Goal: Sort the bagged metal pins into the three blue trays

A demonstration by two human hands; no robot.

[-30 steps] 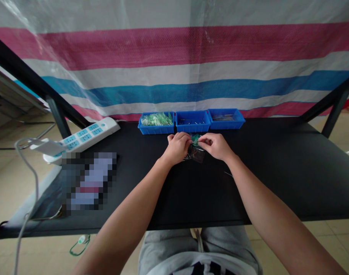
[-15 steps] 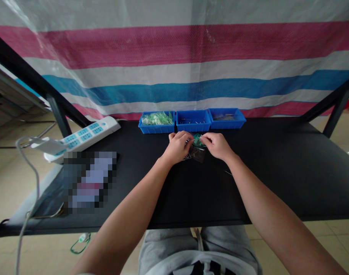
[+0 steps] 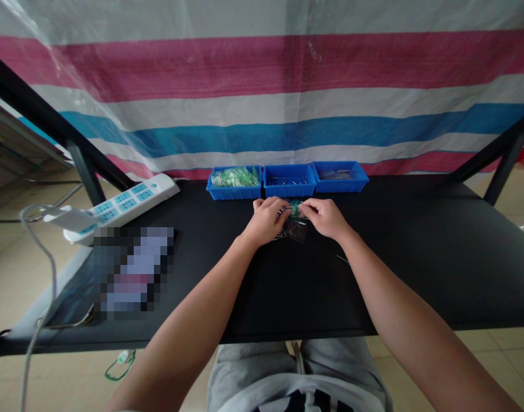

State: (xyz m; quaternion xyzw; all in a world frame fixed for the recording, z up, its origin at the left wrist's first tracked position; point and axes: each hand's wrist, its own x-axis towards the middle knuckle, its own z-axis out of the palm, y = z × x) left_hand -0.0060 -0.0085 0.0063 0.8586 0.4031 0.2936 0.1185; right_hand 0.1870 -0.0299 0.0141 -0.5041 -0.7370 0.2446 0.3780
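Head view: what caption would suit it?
Left hand and right hand at a green piece, three blue bins beyond.

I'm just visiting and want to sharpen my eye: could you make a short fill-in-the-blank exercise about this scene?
1. The rectangular blue plastic trays standing in a row on the flat black table number ____.
2. The tray heaped with crinkly green-and-clear pieces is at the row's ____ end.
3. The small crumpled item between the bare left hand and bare right hand is coloured ____.
4. The long white plastic power strip has socket faces coloured light ____.

Missing words: three; left; green; blue.
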